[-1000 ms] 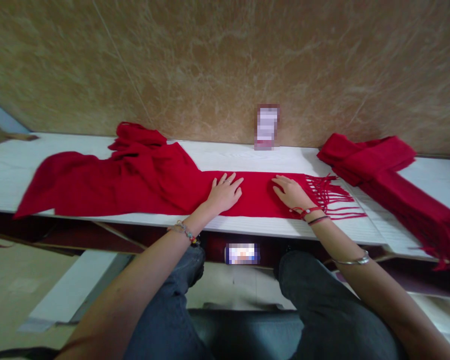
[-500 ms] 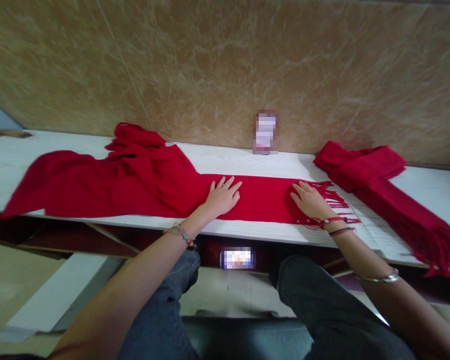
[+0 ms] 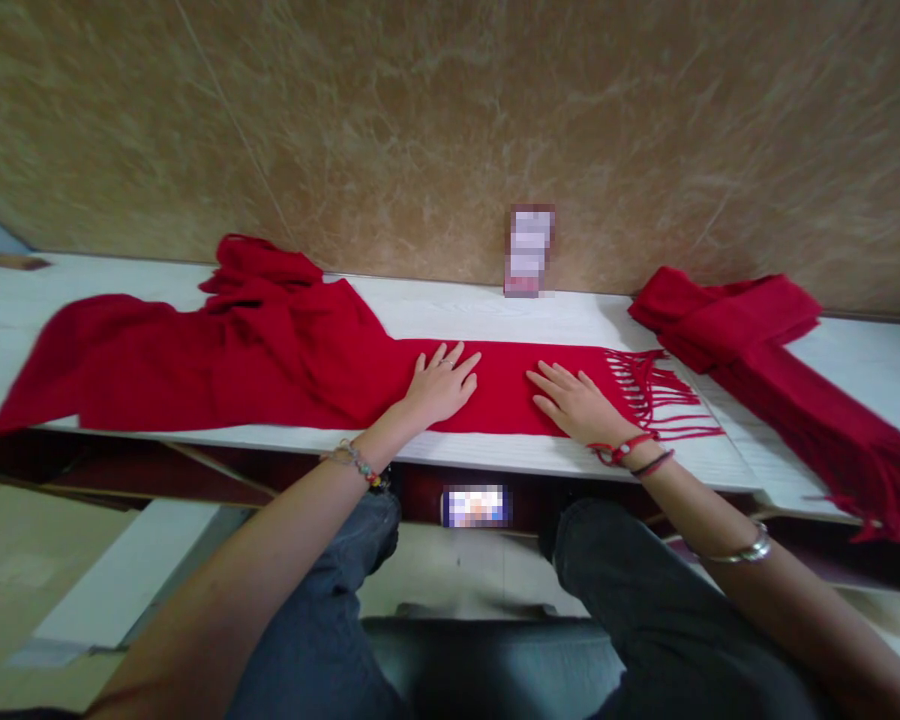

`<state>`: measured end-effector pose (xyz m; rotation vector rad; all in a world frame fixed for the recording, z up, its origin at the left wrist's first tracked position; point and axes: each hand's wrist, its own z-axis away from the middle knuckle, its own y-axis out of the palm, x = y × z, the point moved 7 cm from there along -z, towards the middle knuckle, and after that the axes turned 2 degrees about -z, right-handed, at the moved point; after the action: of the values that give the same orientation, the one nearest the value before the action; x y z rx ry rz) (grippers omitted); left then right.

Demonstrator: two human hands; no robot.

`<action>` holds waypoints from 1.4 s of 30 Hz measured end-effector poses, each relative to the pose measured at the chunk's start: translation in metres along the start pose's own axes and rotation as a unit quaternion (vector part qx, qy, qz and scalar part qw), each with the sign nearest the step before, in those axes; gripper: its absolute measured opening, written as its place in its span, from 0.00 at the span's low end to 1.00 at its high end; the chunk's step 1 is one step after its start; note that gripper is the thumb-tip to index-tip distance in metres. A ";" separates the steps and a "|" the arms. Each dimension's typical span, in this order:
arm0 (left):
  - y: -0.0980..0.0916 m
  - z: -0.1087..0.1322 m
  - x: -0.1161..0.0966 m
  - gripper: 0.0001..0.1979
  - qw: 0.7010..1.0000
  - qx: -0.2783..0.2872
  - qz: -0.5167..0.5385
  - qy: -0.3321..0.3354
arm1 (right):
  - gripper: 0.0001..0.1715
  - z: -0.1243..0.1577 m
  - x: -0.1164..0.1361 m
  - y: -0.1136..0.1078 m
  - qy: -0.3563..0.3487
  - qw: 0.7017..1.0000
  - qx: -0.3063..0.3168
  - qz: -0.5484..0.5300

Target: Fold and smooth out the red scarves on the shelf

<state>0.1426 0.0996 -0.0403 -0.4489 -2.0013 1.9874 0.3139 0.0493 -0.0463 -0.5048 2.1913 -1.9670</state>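
A red fringed scarf (image 3: 502,385) lies along the white tabletop, smooth and flat in its right half, with loose fringe at its right end. Its left part is spread wider and bunched into folds. My left hand (image 3: 442,385) rests palm down on the scarf near the start of the folds, fingers spread. Farther right, my right hand (image 3: 576,400) lies flat on the same smooth stretch, fingers stretched out, a little left of the fringe. Between the two hands a strip of bare red cloth shows.
A second red scarf (image 3: 765,340), folded over itself, lies at the right with its fringe at the table's front edge. The white table (image 3: 450,310) stands against a marbled wall. A blurred upright phone-like thing (image 3: 529,250) leans there; another blurred lit thing (image 3: 476,506) sits below the edge.
My right hand has slid left along the scarf, away from the fringe and towards my left hand. The left hand has stayed in place on the cloth. The view has shifted slightly.
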 end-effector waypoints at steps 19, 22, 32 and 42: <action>-0.003 0.001 0.000 0.25 1.000 -0.018 0.008 0.000 | 0.28 0.017 -0.001 -0.042 0.040 0.991 -0.117 0.050; -0.001 0.000 0.000 0.25 1.000 -0.024 0.004 0.002 | 0.29 0.001 0.033 -0.026 -0.039 0.997 -0.073 0.003; -0.001 0.000 0.000 0.25 1.000 -0.014 0.013 0.001 | 0.29 0.027 -0.046 -0.006 0.050 0.997 -0.037 0.047; -0.020 -0.003 -0.014 0.25 0.999 -0.018 0.025 0.025 | 0.30 0.033 -0.100 -0.041 0.142 0.982 -0.081 0.096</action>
<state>0.1559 0.0964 -0.0204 -0.5582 -2.0165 1.9519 0.4239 0.0496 -0.0207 -0.0270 2.4743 -1.8667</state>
